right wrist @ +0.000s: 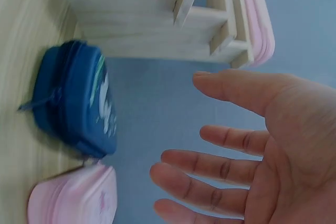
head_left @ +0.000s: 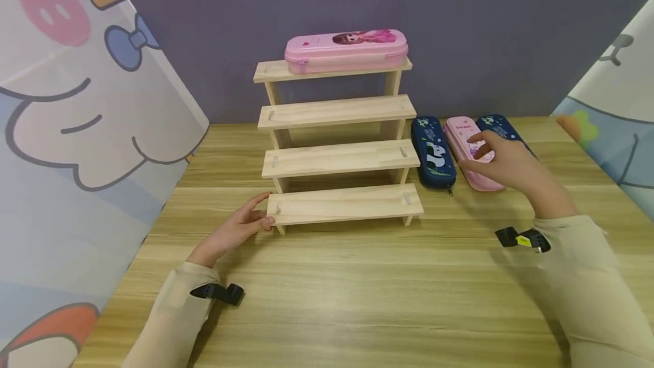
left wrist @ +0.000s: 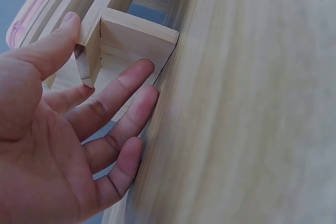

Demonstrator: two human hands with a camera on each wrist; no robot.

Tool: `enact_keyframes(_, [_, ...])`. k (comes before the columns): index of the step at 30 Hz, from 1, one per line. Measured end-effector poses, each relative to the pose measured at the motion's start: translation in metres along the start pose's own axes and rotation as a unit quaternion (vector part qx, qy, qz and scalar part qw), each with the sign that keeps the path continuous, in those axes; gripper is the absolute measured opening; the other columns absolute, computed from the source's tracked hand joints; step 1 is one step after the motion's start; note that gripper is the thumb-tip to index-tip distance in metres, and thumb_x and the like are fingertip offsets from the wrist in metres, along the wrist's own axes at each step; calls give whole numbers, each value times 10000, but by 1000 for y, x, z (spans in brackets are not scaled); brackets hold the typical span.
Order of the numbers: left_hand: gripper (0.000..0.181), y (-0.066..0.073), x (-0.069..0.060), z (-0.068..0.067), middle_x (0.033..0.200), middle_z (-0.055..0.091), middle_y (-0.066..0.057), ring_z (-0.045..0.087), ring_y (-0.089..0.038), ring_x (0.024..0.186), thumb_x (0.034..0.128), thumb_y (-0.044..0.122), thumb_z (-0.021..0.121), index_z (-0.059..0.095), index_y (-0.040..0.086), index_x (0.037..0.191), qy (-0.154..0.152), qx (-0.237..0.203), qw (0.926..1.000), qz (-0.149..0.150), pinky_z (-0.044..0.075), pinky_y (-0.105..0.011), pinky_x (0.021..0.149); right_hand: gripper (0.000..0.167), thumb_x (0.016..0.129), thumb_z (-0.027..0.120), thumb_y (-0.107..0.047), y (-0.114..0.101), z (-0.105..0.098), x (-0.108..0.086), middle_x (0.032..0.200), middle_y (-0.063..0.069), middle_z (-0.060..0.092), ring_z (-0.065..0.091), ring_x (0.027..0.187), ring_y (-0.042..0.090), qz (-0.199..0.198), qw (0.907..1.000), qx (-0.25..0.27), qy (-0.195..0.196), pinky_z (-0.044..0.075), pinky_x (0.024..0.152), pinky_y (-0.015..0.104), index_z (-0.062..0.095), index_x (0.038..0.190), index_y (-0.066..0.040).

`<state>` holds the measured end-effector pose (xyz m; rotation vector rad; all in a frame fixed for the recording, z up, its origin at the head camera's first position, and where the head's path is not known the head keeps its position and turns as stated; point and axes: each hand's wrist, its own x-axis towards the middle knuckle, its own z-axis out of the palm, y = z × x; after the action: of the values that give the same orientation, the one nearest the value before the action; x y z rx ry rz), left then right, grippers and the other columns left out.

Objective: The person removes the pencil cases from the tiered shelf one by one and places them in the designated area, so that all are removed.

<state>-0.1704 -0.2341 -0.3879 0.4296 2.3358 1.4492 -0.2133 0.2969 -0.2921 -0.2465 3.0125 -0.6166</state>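
A stepped wooden display rack [head_left: 342, 206] stands on the table. My left hand [head_left: 237, 231] holds the left end of its lowest shelf, thumb [left wrist: 67, 27] on one edge and index finger on the other; the remaining fingers spread underneath. On the top shelf lies a pink pencil case [head_left: 347, 53] with a doll picture. My right hand [head_left: 511, 166] hovers with parted fingers above a second pink pencil case [head_left: 484, 184], holding nothing. Left of that lies a navy panda pencil case [head_left: 434, 152]; another navy pencil case [head_left: 495, 122] is partly hidden behind the right hand.
The wood-grain table [head_left: 347, 294] stretches in front of the rack. Behind it rises a grey-purple wall [head_left: 485, 33]. Cartoon-printed panels [head_left: 102, 129] flank both sides. The rack's three lower shelves show bare wood.
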Motion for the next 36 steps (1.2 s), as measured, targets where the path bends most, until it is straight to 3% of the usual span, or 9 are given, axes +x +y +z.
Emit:
enact_keyframes(2, [728, 0, 0, 0, 1067, 654, -188, 606, -249, 1013, 1041, 163, 556, 97, -3, 1581, -6, 6, 10000, -4, 377, -512, 1019, 687, 944, 681, -386, -8, -1, 1, 1184, 324, 573, 529, 1066, 502, -85, 10000, -22, 37, 381, 913, 658, 382, 1388, 47])
enact_keyframes(13, [729, 2, 0, -2, 1063, 652, -187, 600, -247, 1023, 1043, 166, 552, 90, 3, 1584, -20, 23, 10000, -13, 374, -514, 1022, 638, 939, 698, -350, -51, -13, 11, 1168, 272, 608, 640, 918, 407, -708, 9967, 192, 347, 499, 780, 563, 429, 1399, 0])
enact_keyframes(21, [717, 2, 0, -1, 1043, 656, -185, 612, -234, 998, 1043, 146, 547, 97, -22, 1574, -71, 33, 10000, 60, 397, -468, 1009, 651, 945, 669, -393, -83, -29, 24, 1215, 228, 587, 613, 1021, 417, -933, 9891, 573, 983, 470, 829, 582, 424, 1446, -57])
enact_keyframes(29, [713, 4, 0, -1, 1051, 655, -188, 610, -224, 993, 1043, 143, 546, 101, -24, 1574, -33, 39, 10000, 72, 398, -468, 1004, 723, 935, 691, -369, -102, -43, 59, 1386, 217, 484, 479, 1196, 412, -1412, 9734, 892, 1571, 385, 958, 600, 369, 1507, -67])
enact_keyframes(36, [711, 1, 1, 0, 1060, 661, -201, 627, -224, 988, 1043, 151, 547, 106, -18, 1575, -48, 50, 10000, 39, 423, -395, 986, 831, 921, 709, -341, -109, -46, 92, 1514, 179, 346, 366, 1287, 387, -1651, 9700, 722, 1630, 316, 1054, 574, 253, 1572, -96])
